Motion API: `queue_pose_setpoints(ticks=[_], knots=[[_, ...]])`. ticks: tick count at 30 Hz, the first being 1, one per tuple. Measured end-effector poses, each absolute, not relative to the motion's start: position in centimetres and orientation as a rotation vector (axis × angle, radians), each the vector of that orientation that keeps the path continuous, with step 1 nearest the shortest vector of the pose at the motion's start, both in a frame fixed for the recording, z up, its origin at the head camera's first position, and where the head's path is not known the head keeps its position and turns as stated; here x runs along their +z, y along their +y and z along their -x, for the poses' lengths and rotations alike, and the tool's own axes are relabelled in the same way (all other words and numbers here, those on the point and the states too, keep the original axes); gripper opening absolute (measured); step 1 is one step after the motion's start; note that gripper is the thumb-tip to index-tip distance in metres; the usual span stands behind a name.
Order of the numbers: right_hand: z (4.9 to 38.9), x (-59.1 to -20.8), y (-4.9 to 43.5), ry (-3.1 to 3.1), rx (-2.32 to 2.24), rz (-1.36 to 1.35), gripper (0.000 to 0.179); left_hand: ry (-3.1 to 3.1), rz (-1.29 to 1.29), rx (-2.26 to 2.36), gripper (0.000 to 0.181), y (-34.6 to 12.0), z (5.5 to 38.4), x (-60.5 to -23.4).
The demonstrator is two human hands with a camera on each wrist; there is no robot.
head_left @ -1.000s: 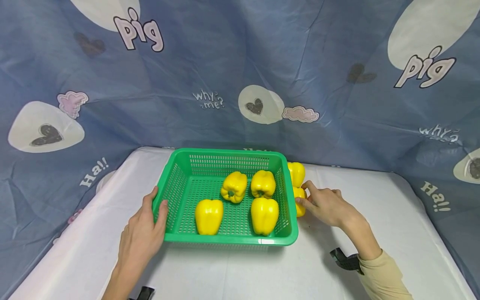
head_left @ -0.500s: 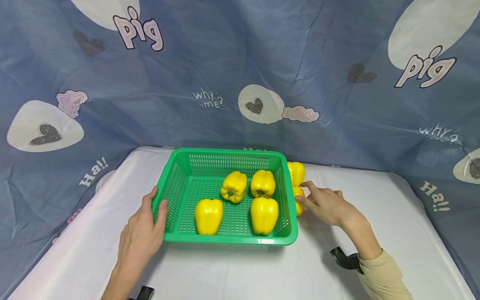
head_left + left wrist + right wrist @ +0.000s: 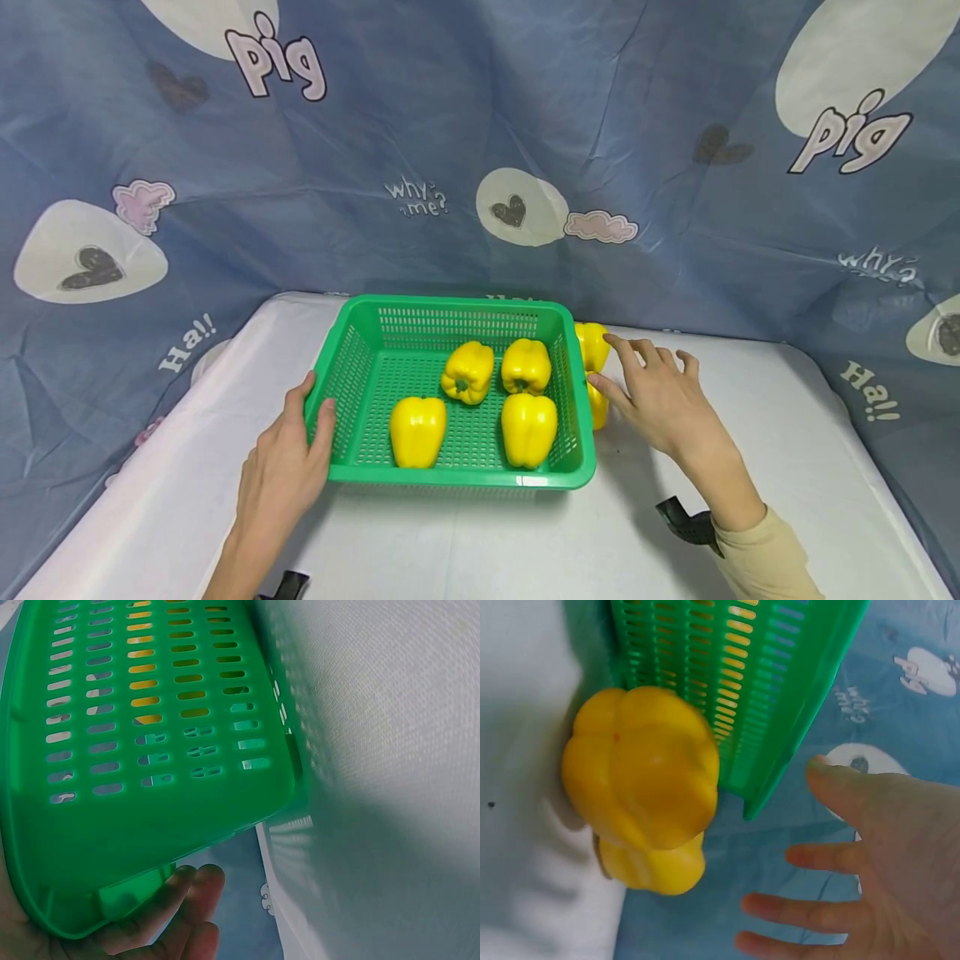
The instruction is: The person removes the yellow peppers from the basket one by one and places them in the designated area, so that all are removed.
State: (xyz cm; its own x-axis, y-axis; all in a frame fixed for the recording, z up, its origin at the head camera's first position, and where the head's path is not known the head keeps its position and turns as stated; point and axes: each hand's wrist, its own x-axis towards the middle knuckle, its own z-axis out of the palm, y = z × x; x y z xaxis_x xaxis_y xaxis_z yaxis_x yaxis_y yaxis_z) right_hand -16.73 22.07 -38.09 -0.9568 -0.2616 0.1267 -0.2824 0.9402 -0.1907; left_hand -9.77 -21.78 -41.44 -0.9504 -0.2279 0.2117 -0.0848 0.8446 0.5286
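My left hand (image 3: 281, 467) grips the left rim of a green plastic basket (image 3: 461, 477), thumb on the inside and fingers along the outside. In the left wrist view, those fingertips (image 3: 204, 885) curl near the basket's corner. Several yellow bell peppers (image 3: 529, 432) lie in the basket. Against its right wall, two more stand on the cloth: a back bell pepper (image 3: 592, 346) and a front bell pepper (image 3: 598, 410), both partly hidden by the rim. My right hand (image 3: 663, 400) hovers above and beside them with spread, bent fingers, holding nothing; the right wrist view shows it apart from the peppers.
A white cloth (image 3: 757, 433) covers the table. Behind it hangs a blue printed curtain (image 3: 420, 125), close to the basket's back edge. A black wrist mount (image 3: 686, 523) sits by the right sleeve, and another black mount (image 3: 288, 586) by the left wrist.
My right hand has let go of the front bell pepper and risen off it, fingers spreading. That pepper has shifted slightly left against the basket wall. Left hand and basket stay put.
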Motion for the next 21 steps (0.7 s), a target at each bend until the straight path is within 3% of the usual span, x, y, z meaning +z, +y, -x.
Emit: queue_pose_setpoints(ticks=[21], knots=[[14.9,-36.9,18.1,-2.884,0.248,-0.604,0.067,-2.753,-0.236,-0.770,0.062,-21.9,9.7,-41.4]])
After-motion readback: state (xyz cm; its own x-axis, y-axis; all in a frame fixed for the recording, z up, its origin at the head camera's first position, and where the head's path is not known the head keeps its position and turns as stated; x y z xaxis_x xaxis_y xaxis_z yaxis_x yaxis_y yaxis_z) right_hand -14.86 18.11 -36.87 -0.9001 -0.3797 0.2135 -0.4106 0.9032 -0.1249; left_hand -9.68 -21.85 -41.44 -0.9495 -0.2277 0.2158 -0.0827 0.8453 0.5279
